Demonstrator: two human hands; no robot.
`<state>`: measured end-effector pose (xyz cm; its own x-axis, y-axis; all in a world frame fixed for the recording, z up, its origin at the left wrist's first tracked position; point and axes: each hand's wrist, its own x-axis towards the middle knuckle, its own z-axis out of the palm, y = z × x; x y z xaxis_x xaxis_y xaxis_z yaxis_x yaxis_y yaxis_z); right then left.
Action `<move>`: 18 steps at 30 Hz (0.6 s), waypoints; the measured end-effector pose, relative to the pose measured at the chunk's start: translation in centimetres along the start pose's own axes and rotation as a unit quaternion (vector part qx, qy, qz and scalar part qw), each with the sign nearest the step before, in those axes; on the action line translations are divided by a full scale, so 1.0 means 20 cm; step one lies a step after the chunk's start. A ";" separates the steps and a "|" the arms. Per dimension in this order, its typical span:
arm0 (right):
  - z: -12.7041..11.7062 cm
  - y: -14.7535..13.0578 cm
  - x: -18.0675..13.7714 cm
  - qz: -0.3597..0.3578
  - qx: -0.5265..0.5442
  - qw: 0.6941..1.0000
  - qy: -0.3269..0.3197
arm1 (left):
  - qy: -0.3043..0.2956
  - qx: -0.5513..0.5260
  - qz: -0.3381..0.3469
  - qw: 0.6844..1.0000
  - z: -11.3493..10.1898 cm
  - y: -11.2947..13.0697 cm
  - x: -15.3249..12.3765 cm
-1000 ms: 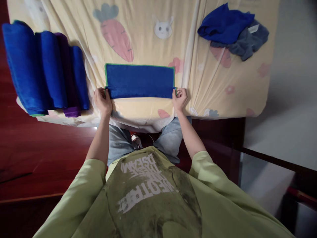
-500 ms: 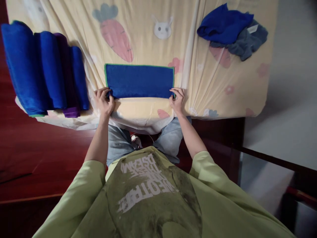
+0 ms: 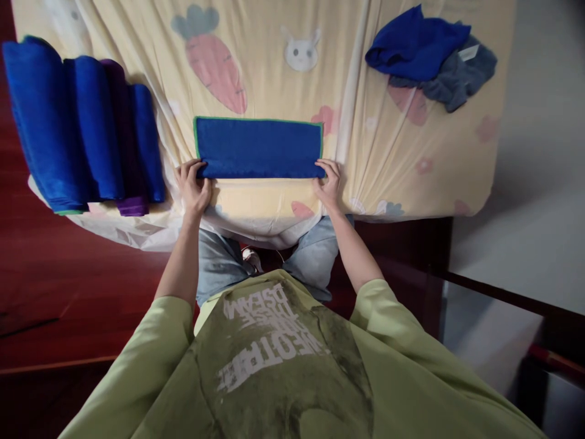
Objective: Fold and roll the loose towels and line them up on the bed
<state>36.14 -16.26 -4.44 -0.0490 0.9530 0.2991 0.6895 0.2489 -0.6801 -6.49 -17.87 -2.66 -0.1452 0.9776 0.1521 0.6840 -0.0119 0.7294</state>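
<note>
A blue towel (image 3: 259,146) with green edging lies as a flat, wide strip on the bed, right in front of me. At its near left corner, my left hand (image 3: 193,183) pinches the cloth between thumb and fingers. My right hand (image 3: 328,183) grips the near right corner in the same way. The towel's near edge looks slightly rounded, as if turned over, between the two hands. How many layers it has cannot be seen.
Several rolled towels, blue ones (image 3: 98,128) and a purple one (image 3: 122,134), lie side by side at the left. A crumpled blue cloth (image 3: 415,46) rests on a grey cloth (image 3: 461,76) at the far right. The patterned bed sheet (image 3: 274,79) hangs over the near edge.
The towel's near edge has come up slightly, away from me, and looks more turned over at the corners. Both hands keep their hold almost in place.
</note>
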 end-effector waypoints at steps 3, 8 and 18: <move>-0.01 -0.02 0.01 0.019 -0.010 1.000 -0.003 | -0.005 -0.025 -0.001 1.000 -0.02 0.02 0.00; -0.01 -0.05 0.02 0.028 -0.024 0.999 -0.002 | -0.003 -0.029 -0.013 0.999 -0.02 0.03 0.01; 0.01 -0.01 0.02 0.035 -0.021 0.999 0.018 | 0.015 -0.032 -0.002 0.999 -0.01 0.01 0.02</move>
<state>35.81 -16.01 -4.27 0.0249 0.9608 0.2761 0.7196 0.1744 -0.6721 -6.61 -17.57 -2.38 -0.1706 0.9708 0.1685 0.6365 -0.0220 0.7710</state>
